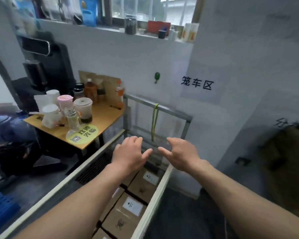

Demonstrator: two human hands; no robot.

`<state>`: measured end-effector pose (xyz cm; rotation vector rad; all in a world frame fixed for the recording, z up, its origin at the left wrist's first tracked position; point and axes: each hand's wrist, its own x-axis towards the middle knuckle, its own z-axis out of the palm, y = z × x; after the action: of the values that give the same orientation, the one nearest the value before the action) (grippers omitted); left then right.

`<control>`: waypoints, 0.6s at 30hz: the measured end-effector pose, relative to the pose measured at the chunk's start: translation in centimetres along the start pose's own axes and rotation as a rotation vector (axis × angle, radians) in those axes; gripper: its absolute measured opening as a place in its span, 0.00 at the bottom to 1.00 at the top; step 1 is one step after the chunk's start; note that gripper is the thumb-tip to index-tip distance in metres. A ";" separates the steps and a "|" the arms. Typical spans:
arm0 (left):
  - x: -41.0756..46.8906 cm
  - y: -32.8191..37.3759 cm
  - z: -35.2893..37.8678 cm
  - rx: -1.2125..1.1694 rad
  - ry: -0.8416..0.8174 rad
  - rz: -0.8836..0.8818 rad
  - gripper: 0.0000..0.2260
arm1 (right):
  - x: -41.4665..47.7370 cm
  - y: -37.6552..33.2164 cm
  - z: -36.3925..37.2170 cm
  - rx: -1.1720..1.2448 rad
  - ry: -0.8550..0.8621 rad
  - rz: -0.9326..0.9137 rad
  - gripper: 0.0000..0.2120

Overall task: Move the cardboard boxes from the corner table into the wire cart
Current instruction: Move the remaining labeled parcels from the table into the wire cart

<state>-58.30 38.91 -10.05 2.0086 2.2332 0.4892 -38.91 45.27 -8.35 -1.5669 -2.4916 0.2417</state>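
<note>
Our left hand (129,153) and right hand (181,152) hover over cart (160,190), fingers loosely apart, empty; boxes (128,214) packed in tight rows below.

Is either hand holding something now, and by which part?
Nothing is held: the left hand and the right hand hover open above the brown cardboard boxes in the metal-framed cart.

Left grip (129,154) n right grip (181,152) both empty, fingers loose, side by side over the wire cart (156,195). Cardboard boxes (130,207) w/ white labels packed in rows inside. Bench (107,114) w/ cups n bottles just left of it.
</note>
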 end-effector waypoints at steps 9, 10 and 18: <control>0.6 17.4 2.7 -0.049 -0.022 0.267 0.29 | -10.6 13.6 -6.8 -0.034 0.092 0.298 0.32; 0.4 19.4 3.2 -0.050 -0.032 0.296 0.30 | -12.0 15.0 -7.4 -0.035 0.105 0.320 0.30; -2.8 34.9 6.3 -0.051 -0.116 0.488 0.30 | -23.5 26.4 -11.9 -0.019 0.187 0.511 0.22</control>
<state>-23.01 40.01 -5.95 2.4809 1.6387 0.4456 -3.01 35.81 -4.73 -2.1032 -1.9264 0.1307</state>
